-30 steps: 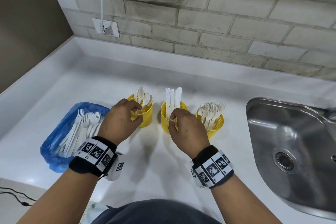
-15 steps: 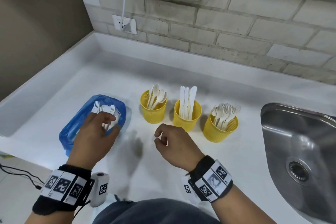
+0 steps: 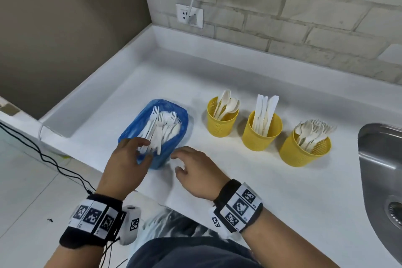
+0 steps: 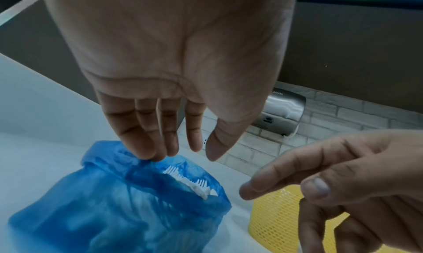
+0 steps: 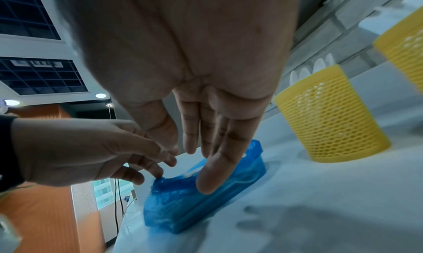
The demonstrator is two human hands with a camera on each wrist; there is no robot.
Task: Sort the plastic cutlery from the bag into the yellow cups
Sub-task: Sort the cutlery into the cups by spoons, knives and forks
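A blue plastic bag (image 3: 174,148) lies open on the white counter with several white forks (image 3: 159,128) in it. My left hand (image 3: 144,150) is at the bag's near rim, fingers straight; in the left wrist view its fingertips (image 4: 148,153) touch the blue rim (image 4: 109,153) and the thumb stands apart. Relaxed and holding nothing, my right hand (image 3: 176,162) hovers at the bag's near right corner, over the bag (image 5: 206,202). Three yellow mesh cups stand to the right: spoons (image 3: 221,124), knives (image 3: 262,137), forks (image 3: 304,152).
A steel sink (image 3: 380,169) is sunk into the counter at the far right. The counter's front edge (image 3: 71,152) runs just left of the bag, with black cables (image 3: 54,163) on the floor below. A brick wall with a socket (image 3: 189,15) stands behind.
Both hands left the cups and came back left to the bag. The left one reached it first; the right, holding nothing, has now joined it at the near end.
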